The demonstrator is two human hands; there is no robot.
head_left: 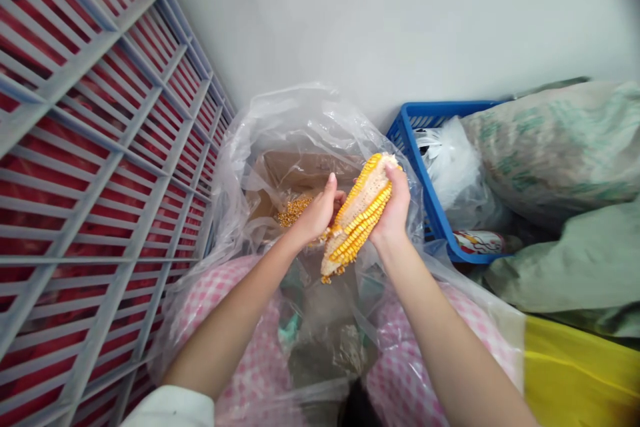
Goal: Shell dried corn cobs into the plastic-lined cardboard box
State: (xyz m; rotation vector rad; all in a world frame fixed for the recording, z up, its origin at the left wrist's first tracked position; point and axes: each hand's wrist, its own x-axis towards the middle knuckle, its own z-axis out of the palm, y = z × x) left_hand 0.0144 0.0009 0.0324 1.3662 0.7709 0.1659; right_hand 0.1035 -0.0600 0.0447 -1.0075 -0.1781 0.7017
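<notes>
My right hand [394,207] is wrapped round the upper right side of a yellow corn cob [361,213], which tilts down to the left. A pale bare strip runs along the cob between rows of kernels, and its lower end is partly stripped. Close against the cob's left side is my left hand [320,212], thumb raised and apart from loosely curled fingers, some of them partly hidden. Below, loose corn kernels [294,211] lie in a cardboard box [280,167] lined or surrounded by a clear plastic bag [310,103].
A tall grey slatted crate [113,163] with red contents rises at the left. To the right stands a blue basket [434,203] with plastic bags and a can. A large woven sack [555,140] leans there, near a yellow sheet [580,363]. The plastic spreads over pink checked legs [255,340].
</notes>
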